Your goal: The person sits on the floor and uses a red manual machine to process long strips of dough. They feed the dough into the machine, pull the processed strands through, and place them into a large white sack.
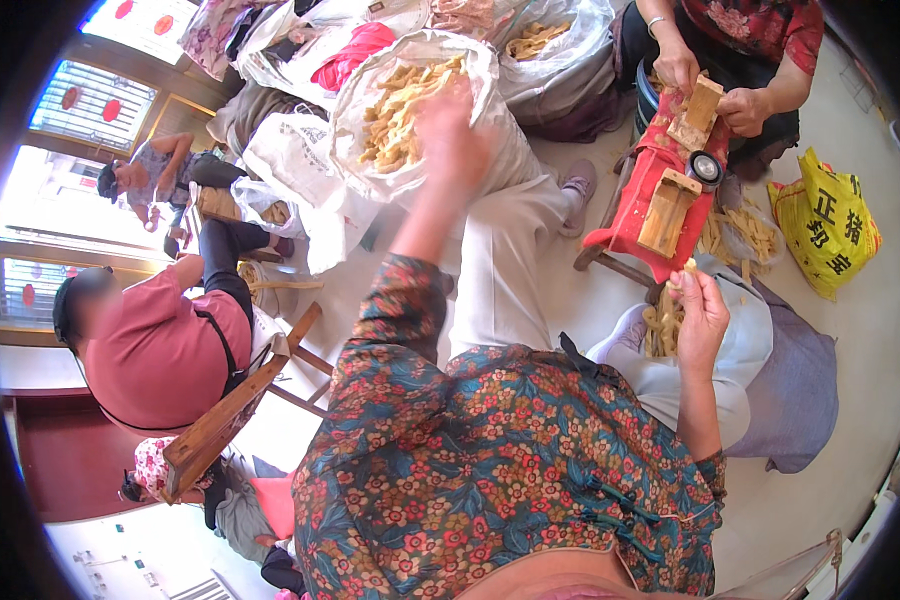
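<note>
My left hand [456,139], blurred, is over the mouth of a large white woven sack [506,142] filled with yellowish curved strips [397,112]. Whether its fingers hold anything is not clear. My right hand [699,311] pinches a small pale piece [690,265] between thumb and fingertips, just off the near end of a red cloth [619,221]. That cloth covers a low wooden bench [594,253]. On it sit a wooden block device [669,214] and a round, dark-rimmed object [705,169]. More strips [664,330] lie below my right hand.
Across the bench a co-worker's hands [746,111] hold a second wooden block device [701,105]. A yellow printed bag [826,221] stands at right beside a clear bag of strips [750,229]. Leftward are a wooden chair [225,420], a seated person [169,352] and a white sack [289,154].
</note>
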The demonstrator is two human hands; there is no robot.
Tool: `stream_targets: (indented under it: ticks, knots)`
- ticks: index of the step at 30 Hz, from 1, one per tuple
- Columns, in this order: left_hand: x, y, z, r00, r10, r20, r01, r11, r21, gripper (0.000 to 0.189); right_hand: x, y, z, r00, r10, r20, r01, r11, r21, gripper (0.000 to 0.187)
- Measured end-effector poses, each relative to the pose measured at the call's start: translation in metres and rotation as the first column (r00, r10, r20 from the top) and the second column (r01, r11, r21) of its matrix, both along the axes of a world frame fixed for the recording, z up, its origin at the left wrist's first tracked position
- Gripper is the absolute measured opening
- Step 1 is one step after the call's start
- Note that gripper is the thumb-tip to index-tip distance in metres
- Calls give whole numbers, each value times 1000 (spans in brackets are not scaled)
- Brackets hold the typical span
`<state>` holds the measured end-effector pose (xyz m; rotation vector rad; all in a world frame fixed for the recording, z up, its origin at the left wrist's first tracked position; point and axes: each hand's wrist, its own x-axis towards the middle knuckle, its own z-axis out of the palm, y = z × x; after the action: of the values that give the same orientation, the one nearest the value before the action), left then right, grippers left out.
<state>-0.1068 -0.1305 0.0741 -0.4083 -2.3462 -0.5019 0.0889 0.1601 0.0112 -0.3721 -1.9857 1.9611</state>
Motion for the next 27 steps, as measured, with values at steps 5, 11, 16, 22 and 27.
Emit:
stream_targets:
  ticks: [5,11,16,22,27]
  knots:
    - [133,125,-92,-96,-901,423,355,366,860,43,11,-34,27,981,190,-29,-191,981,-44,19]
    - [154,156,-132,-372,-759,535,133,526,840,21,33,-8,71,941,133,-310,-259,873,-412,17]
    - [143,176,-157,-64,-853,519,174,502,847,15,46,0,111,845,99,-525,-281,918,-279,24]
    - [112,141,-53,391,-860,327,-141,295,945,18,50,5,110,854,187,-485,-373,870,-322,26]
    - [81,73,17,330,-926,186,171,252,953,23,44,0,98,888,178,-423,-387,787,-480,23]
